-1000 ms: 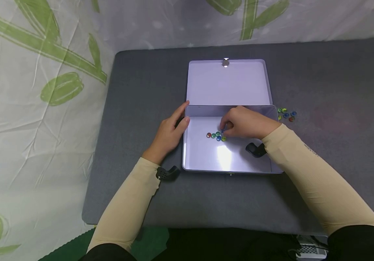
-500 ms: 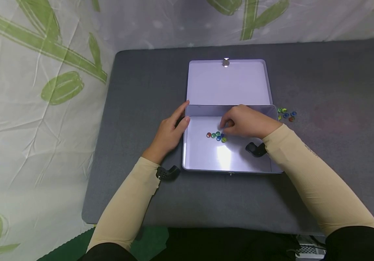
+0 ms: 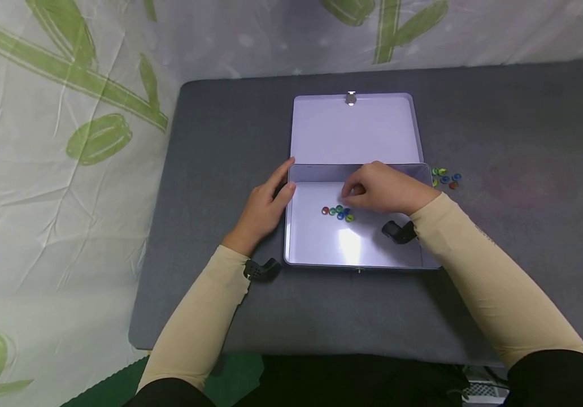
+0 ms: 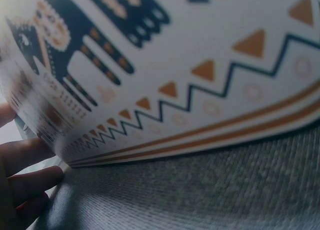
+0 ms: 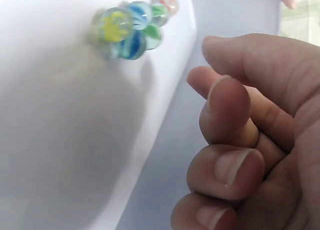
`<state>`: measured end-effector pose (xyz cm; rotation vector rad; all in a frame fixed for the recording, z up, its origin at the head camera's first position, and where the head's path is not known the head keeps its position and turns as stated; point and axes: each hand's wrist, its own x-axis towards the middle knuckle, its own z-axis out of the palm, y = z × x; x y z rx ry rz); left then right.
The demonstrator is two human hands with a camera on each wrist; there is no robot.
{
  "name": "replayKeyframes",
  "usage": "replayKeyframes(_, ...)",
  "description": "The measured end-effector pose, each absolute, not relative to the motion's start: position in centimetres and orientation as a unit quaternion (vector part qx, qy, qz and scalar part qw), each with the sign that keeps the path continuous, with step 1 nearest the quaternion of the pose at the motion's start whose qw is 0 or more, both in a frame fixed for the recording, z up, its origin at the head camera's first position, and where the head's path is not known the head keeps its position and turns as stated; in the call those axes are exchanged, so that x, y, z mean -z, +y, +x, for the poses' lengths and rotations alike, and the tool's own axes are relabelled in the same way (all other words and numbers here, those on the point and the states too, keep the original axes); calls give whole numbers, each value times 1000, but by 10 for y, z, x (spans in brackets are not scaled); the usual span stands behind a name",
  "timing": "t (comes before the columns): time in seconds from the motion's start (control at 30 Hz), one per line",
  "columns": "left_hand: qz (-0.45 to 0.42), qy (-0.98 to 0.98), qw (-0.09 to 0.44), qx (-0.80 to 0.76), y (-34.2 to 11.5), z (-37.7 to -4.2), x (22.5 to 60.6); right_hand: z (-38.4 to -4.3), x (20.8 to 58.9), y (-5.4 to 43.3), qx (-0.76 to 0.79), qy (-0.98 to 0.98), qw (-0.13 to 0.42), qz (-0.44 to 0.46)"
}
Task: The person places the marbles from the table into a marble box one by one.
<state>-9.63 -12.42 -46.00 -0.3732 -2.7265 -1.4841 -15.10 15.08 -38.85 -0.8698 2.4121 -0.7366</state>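
A hinged tin box (image 3: 312, 243) lies with its lid (image 3: 355, 127) folded back, and printed patterns cover its outer wall (image 4: 215, 115) in the left wrist view. My left hand (image 3: 258, 212) holds the box's left wall, with the thumb at the rim and fingers against the outside. Several glass marbles (image 3: 340, 211) sit clustered on the box floor, among them a yellow one (image 5: 115, 27) and a blue one (image 5: 133, 44). Just beyond them hovers my right hand (image 3: 380, 189), fingers loosely curled, thumb and forefinger apart, nothing between them.
More marbles (image 3: 445, 177) lie on the grey tabletop (image 3: 505, 226) just right of the box. A metal clasp (image 3: 351, 98) is on the lid's far edge. A patterned sheet (image 3: 271, 39) hangs behind the table and along its left side.
My right hand has let go of a blue marble, which now lies with the cluster. The fingers have lifted slightly off it. The left hand stays where it was.
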Motion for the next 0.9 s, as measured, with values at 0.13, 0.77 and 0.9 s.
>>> replayKeyframes(0.13,-121,-872,8,475,-125,-97,462,-152,384,152,271,881,217,-320)
replayKeyframes(0.77,-119,-872,8,475,-128,-95,462,-143,355,166,284,890,173,-311)
replayKeyframes(0.9,-120,-870,9,478,-129,-95,462,-141,348,174,293,893,166,-298)
